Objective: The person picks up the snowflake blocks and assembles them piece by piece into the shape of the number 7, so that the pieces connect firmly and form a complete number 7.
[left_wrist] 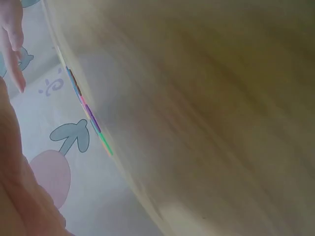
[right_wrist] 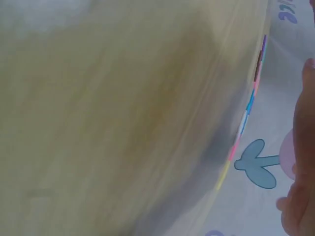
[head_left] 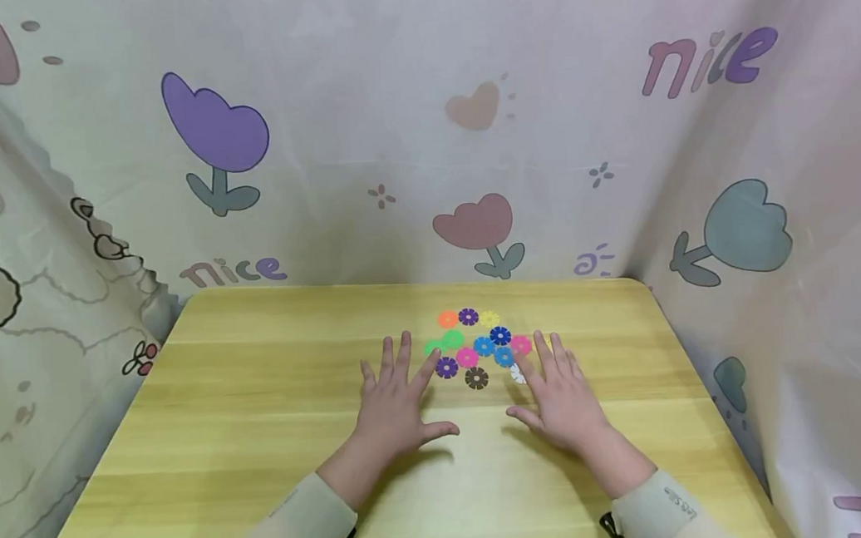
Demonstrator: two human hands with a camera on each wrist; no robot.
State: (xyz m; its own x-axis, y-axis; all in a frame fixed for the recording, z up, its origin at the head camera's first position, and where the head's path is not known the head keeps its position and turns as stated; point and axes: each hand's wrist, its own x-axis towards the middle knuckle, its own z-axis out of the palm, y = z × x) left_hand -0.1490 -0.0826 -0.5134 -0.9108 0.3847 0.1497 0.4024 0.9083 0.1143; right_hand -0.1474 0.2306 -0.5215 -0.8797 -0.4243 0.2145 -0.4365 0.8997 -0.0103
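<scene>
Several notched plastic discs, like snowflake building discs, lie flat in a loose cluster in the head view. Among them are a brown disc point(head_left: 476, 378), an orange disc point(head_left: 447, 319), a dark blue disc point(head_left: 500, 336) and a yellow disc point(head_left: 490, 319). My left hand point(head_left: 391, 409) is at the cluster's left, fingers spread, its index fingertip overlapping a green disc point(head_left: 433, 348). On the other side my right hand point(head_left: 565, 401) spreads its fingers, partly covering a white disc point(head_left: 516, 374). Neither hand holds anything. Both wrist views show the discs edge-on as a thin coloured strip.
A wood-grain table point(head_left: 263, 447) carries the discs. Behind it and along both sides hangs a pale curtain point(head_left: 329, 101) printed with tulips, hearts and words. Dark straps show at both sleeve cuffs point(head_left: 657, 510).
</scene>
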